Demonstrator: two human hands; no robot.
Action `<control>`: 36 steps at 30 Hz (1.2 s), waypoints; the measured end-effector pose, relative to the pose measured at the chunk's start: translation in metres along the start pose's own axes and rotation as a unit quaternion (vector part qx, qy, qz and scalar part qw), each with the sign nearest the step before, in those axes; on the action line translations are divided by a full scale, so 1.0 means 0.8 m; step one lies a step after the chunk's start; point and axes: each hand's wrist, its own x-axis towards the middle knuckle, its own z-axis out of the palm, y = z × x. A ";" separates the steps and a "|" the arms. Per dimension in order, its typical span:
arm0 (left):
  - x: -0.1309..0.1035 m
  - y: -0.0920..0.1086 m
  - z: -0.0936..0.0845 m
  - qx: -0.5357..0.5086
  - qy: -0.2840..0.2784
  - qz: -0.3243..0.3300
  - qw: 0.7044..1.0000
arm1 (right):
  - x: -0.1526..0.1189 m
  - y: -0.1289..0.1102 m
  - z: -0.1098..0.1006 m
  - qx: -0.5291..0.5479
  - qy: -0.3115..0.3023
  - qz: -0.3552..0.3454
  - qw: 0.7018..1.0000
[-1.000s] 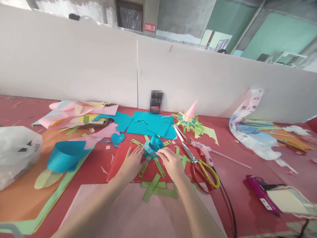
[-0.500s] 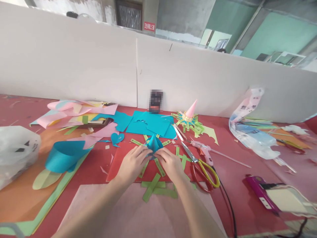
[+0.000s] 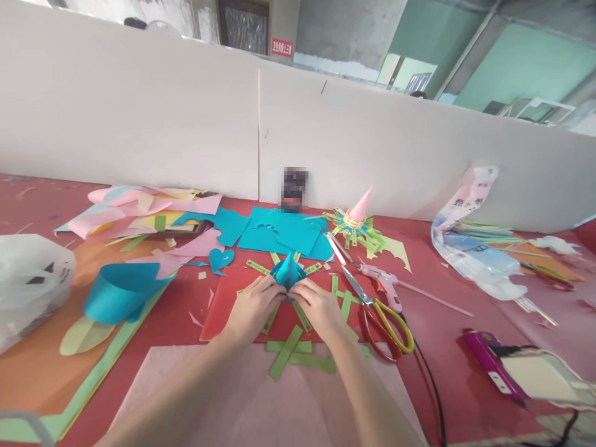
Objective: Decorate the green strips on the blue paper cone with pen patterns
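Note:
A small blue paper cone (image 3: 288,270) stands point up between my hands, with a blue band curving around its base. Green patterned strips (image 3: 302,315) spread out from under it over a red sheet (image 3: 223,310). My left hand (image 3: 254,305) pinches the lower left edge of the blue paper. On the lower right edge, my right hand (image 3: 319,305) pinches too. The fingertips of both hands nearly meet in front and hide the base there.
Scissors (image 3: 365,298) and a pink glue gun (image 3: 388,285) lie right of my hands. A pink cone piece (image 3: 358,214) stands behind them. Blue sheets (image 3: 298,233) lie at the back, a blue paper loop (image 3: 116,295) at left, a purple power strip (image 3: 493,366) at right.
The blue cone now shows more upright and rounder, with the band visible on both sides of it. My hands have shifted slightly, their fingertips lower and closer together.

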 end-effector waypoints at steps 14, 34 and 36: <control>0.002 -0.005 0.000 -0.034 -0.028 -0.028 0.999 | -0.003 0.031 -0.018 0.092 0.009 0.065 0.994; 0.003 -0.005 -0.004 -0.086 -0.023 -0.001 0.996 | -0.002 0.022 -0.005 0.100 -0.026 0.041 0.994; 0.003 -0.007 -0.004 -0.097 0.007 -0.017 0.995 | -0.001 0.024 -0.003 0.115 -0.022 0.038 0.992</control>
